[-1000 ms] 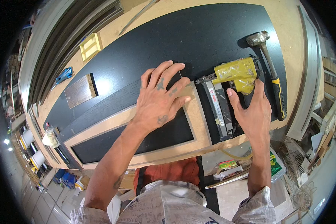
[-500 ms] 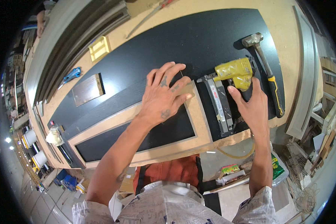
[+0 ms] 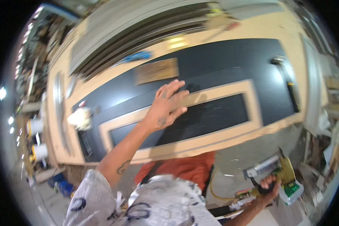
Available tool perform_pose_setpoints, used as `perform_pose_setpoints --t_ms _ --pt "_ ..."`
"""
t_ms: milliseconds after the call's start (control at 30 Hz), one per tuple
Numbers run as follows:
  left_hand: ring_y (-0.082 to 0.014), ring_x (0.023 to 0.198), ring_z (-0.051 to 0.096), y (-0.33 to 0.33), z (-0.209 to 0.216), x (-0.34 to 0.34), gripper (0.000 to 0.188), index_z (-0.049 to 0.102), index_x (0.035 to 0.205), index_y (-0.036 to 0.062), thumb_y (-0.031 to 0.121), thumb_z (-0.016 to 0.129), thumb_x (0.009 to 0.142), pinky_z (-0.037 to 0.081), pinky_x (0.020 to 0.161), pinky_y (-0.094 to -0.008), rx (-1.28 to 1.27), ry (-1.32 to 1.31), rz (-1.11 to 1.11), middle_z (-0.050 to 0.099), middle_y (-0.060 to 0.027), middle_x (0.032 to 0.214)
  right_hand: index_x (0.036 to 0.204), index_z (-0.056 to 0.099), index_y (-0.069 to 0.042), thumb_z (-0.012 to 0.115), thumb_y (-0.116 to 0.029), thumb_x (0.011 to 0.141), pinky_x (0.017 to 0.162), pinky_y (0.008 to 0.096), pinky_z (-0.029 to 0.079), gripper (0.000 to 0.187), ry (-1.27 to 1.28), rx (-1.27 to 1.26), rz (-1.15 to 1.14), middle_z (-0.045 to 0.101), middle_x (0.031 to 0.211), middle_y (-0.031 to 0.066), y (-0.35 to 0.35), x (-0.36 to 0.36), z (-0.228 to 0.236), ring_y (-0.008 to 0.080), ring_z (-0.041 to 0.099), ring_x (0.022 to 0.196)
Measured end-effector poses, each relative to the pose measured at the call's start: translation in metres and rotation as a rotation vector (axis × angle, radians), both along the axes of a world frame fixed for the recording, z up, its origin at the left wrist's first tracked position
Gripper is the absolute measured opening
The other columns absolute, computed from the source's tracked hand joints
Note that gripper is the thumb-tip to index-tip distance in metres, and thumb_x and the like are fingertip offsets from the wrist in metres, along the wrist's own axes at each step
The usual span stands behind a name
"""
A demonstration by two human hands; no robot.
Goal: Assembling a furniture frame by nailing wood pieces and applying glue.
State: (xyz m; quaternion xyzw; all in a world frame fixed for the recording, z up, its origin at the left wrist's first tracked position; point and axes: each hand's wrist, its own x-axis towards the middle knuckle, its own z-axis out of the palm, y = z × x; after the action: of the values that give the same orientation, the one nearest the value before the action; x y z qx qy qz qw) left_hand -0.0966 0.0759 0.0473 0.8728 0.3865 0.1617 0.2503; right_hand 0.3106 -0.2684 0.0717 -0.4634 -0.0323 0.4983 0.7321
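My left hand (image 3: 167, 104) hovers over or rests lightly on the black panel (image 3: 222, 54), fingers spread, with nothing in it; contact is hard to tell. Under it lies a pale rectangular wood frame (image 3: 254, 109) with grey edging around a black inner field. Off the panel's near right side, my right hand (image 3: 269, 185) is closed around the grip of a yellow and grey nail gun (image 3: 265, 168), held low beside the bench. A hammer (image 3: 289, 81) with a black and yellow handle lies at the panel's right end.
A wooden block (image 3: 157, 71), a blue tool (image 3: 137, 56) and a yellow tray (image 3: 177, 42) sit toward the back. Long grey mouldings (image 3: 139, 28) are stacked behind them. A whitish bundle (image 3: 80, 118) lies at left. A hose (image 3: 214, 188) hangs below the near edge.
My right hand has taken hold of the nail gun and lifted it off the panel, down to the lower right. The view has turned; my left hand stays over the panel with fingers spread.
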Motion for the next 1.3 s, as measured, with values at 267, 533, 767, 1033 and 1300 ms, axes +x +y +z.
perform_pose_setpoints --t_ms 267,533,767,1033,1300 --pt "-0.0319 0.152 0.016 -0.122 0.016 -0.352 0.080 0.033 0.155 0.0169 0.060 0.056 0.092 0.010 0.123 -0.0541 -0.084 0.587 -0.104 0.023 -0.0101 0.164 0.113 0.054 -0.002 0.062 -0.024 0.100 0.076 0.0325 0.053 0.027 -0.182 -0.246 -0.146 0.057 0.094 0.0055 -0.071 -0.255 -0.038 0.0164 0.058 0.083" --pt "-0.0333 0.151 0.020 -0.138 -0.010 -0.338 0.088 0.030 0.154 0.0061 0.049 0.069 0.087 0.011 0.122 -0.0540 -0.055 0.280 -0.088 0.024 -0.0170 0.162 0.102 0.060 -0.001 0.079 -0.006 0.083 0.069 0.0273 0.048 0.027 -0.388 -0.553 -0.052 0.062 0.087 0.0054 -0.002 -0.454 -0.025 0.0129 0.059 0.073" --pt "-0.0335 0.147 0.031 -0.126 -0.025 -0.320 0.081 0.043 0.149 0.0201 0.063 0.066 0.084 0.017 0.118 -0.0562 0.108 0.246 -0.191 0.029 -0.0127 0.160 0.103 0.058 -0.001 0.082 -0.004 0.082 0.078 0.0232 0.049 0.032 -0.418 -0.389 -0.028 0.062 0.092 0.0043 0.042 -0.539 -0.064 0.0100 0.059 0.084" --pt "-0.0307 0.145 0.035 -0.125 -0.033 -0.315 0.081 0.056 0.140 0.0197 0.069 0.068 0.078 0.019 0.118 -0.0544 0.229 0.267 -0.266 0.043 -0.0080 0.154 0.095 0.061 -0.001 0.081 -0.010 0.085 0.076 0.0210 0.047 0.024 -0.401 -0.383 -0.215 0.061 0.088 0.0003 0.066 -0.603 -0.090 0.0080 0.057 0.081" --pt "-0.0280 0.143 0.039 -0.127 -0.041 -0.316 0.079 0.061 0.135 0.0184 0.067 0.074 0.074 0.021 0.119 -0.0515 0.340 0.240 -0.267 0.049 -0.0067 0.150 0.102 0.064 -0.001 0.081 -0.014 0.086 0.076 0.0215 0.047 0.027 -0.383 -0.222 -0.335 0.065 0.093 0.0003 0.065 -0.618 -0.112 0.0073 0.058 0.082"
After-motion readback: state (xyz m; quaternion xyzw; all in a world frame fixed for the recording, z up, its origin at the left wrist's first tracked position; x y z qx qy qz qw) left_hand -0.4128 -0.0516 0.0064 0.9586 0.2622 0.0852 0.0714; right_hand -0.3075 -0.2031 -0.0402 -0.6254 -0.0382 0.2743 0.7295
